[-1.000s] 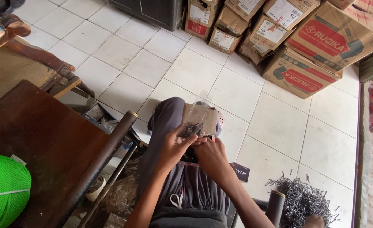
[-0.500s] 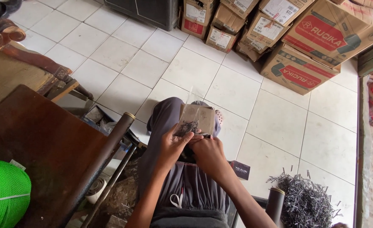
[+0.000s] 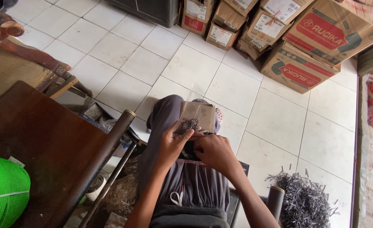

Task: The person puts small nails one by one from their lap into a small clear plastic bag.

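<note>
I sit with grey trousers over my lap. My left hand holds a small clear plastic bag upright; dark little metal pieces lie in its bottom. Behind the bag rests a brown cardboard piece on my knee. My right hand is curled just right of the left one, low on my lap, its fingertips near the bag's lower edge. What those fingers pinch is hidden.
A dark wooden table with a green rope spool stands at left, a dark pole beside it. A heap of grey metal staples lies on the white tiles at right. Several cardboard boxes stack along the far wall.
My right hand has drawn back from the bag and dropped toward my lap. The left hand keeps the bag up. The view has shifted slightly.
</note>
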